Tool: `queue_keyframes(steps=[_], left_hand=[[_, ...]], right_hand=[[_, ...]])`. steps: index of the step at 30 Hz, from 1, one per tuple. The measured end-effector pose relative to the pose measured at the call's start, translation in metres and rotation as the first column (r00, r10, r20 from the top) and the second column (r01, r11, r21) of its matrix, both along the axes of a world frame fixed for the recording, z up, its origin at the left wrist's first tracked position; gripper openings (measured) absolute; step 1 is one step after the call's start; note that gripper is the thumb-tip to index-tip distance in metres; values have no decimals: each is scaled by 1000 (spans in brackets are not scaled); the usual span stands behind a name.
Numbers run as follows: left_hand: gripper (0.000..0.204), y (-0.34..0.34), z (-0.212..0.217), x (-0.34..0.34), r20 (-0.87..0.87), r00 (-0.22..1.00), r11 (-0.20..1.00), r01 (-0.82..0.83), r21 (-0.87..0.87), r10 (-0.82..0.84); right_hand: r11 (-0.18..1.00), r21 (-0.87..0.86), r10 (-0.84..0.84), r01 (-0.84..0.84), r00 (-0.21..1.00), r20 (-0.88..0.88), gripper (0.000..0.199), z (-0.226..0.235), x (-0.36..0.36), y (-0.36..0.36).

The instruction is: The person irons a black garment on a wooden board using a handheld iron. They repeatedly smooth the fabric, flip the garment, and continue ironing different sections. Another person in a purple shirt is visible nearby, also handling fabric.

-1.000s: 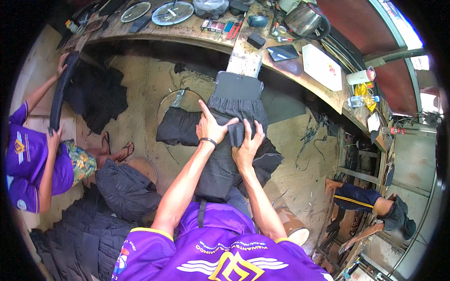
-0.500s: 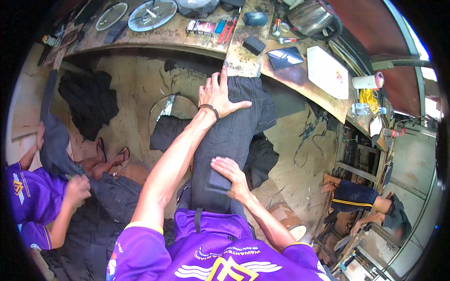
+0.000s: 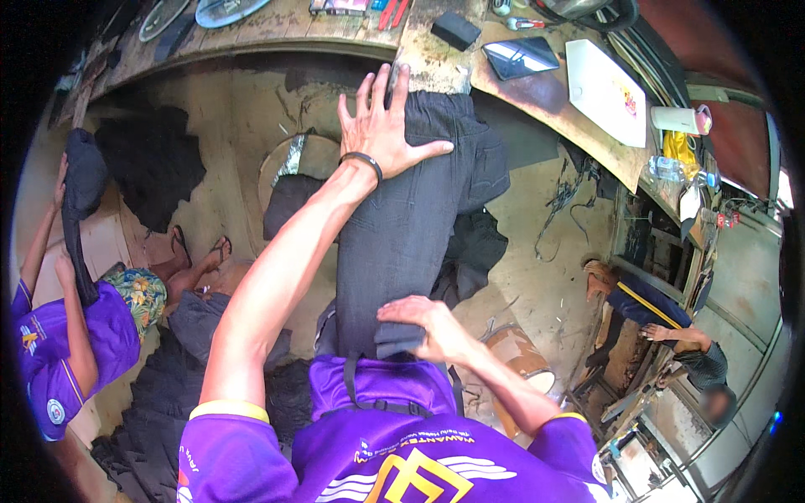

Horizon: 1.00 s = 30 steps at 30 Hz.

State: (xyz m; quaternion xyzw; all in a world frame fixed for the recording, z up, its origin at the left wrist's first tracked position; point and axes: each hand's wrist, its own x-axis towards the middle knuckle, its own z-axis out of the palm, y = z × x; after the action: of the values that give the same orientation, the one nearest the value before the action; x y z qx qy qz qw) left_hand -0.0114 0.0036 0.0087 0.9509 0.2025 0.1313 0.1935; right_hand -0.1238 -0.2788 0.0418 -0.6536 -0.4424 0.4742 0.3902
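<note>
A pair of dark denim trousers (image 3: pixel 390 243) lies stretched along a narrow board that runs from the bench toward my waist. My left hand (image 3: pixel 373 130) presses flat near the elastic waistband, fingers spread and thumb out across the cloth. Near my waist, my right hand (image 3: pixel 432 325) grips a dark rectangular block (image 3: pixel 397 339) against the trouser leg. The block looks like a sanding block, partly covered by my fingers.
Another dark block (image 3: pixel 455 31), a tablet (image 3: pixel 520 57) and a white board (image 3: pixel 605 92) rest on the bench. At left a co-worker (image 3: pixel 80 335) handles dark cloth; another person (image 3: pixel 696 360) sits at right. Dark garments (image 3: pixel 151 168) lie on the floor.
My right hand has slid the block down the leg toward my waist. My left hand stays spread by the waistband. The left co-worker has raised the dark cloth.
</note>
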Motion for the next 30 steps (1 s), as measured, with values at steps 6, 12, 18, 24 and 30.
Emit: queue_keyframes(steps=[6,12,18,24,30], left_hand=[[131,2,-4,6,92,993,989,56,139,-70],[105,-7,-9,32,155,931,935,302,184,-331],[91,-21,-4,40,48,931,920,348,177,-361],[83,-17,-1,41,-43,922,899,384,211,-384],[81,-24,-3,39,80,946,910,274,312,-313]], right_hand=[[932,262,-306,251,931,199,68,6,2,34],[954,253,-193,164,976,96,78,16,10,40],[939,300,-185,166,982,35,74,8,-10,45],[968,171,-196,182,978,69,68,3,11,64],[984,90,-138,153,979,-148,58,39,13,62]])
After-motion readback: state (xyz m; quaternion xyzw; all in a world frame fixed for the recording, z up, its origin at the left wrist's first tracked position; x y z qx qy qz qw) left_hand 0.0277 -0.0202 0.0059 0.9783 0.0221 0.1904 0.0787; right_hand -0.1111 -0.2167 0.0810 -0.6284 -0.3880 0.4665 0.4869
